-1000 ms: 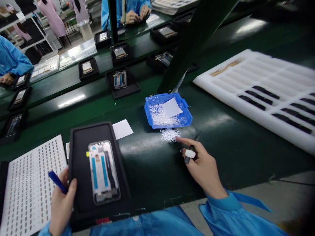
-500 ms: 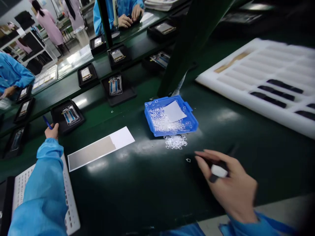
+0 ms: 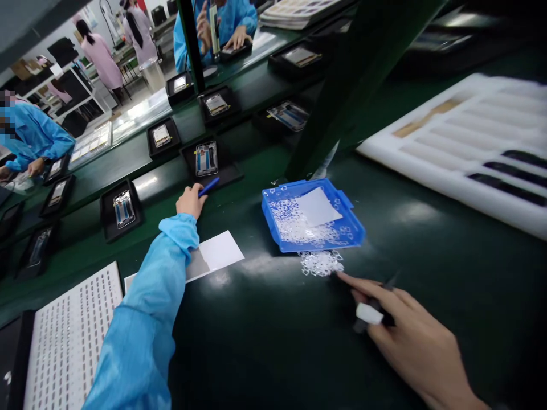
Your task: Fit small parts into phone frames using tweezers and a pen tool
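Mostly dark green bench (image 3: pixel 265 336), glossy, lamplight pooling on it; blue-coated person (image 3: pixel 36 134) and pink-coated person (image 3: pixel 102 62) show in the room beyond. Left hand (image 3: pixel 191 201) curls round a slim blue stick (image 3: pixel 209 187), just beside a flat black tray (image 3: pixel 231 173) bearing a phone shell (image 3: pixel 206 159). Right hand (image 3: pixel 410 330), well apart, grips a dark tool (image 3: pixel 360 326) wrapped in white, index fingertip at a loose pile of thin white rings (image 3: pixel 320 263) beside a shallow blue plastic bin (image 3: pixel 274 225). Ribbed white foam tray (image 3: pixel 405 164) lies right.
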Demonstrator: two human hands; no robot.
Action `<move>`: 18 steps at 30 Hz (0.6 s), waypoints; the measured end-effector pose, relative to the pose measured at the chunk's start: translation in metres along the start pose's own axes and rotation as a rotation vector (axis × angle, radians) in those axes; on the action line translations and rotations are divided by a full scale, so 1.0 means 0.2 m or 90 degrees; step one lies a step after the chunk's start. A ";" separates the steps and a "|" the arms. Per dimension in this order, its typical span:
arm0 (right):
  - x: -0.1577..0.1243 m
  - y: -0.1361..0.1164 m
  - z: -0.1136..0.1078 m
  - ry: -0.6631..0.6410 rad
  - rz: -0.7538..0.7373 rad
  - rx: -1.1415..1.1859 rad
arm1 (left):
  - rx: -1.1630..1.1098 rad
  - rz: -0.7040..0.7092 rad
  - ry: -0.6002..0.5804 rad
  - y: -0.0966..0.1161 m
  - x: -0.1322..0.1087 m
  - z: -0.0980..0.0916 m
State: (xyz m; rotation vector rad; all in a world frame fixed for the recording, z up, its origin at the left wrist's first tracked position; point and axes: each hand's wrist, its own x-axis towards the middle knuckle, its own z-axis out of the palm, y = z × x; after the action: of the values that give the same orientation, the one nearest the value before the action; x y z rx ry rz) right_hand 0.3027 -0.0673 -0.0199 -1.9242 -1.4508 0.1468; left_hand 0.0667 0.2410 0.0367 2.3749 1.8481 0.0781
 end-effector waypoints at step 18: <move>0.01 -0.01 0.00 -0.014 0.031 0.152 | -0.175 0.246 0.185 -0.32 -1.36 -0.48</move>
State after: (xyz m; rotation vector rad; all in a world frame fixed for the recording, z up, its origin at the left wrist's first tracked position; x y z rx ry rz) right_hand 0.3013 -0.0650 -0.0188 -1.7679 -1.3361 0.3480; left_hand -0.0732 -0.0005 0.1337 2.5806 1.3326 0.6991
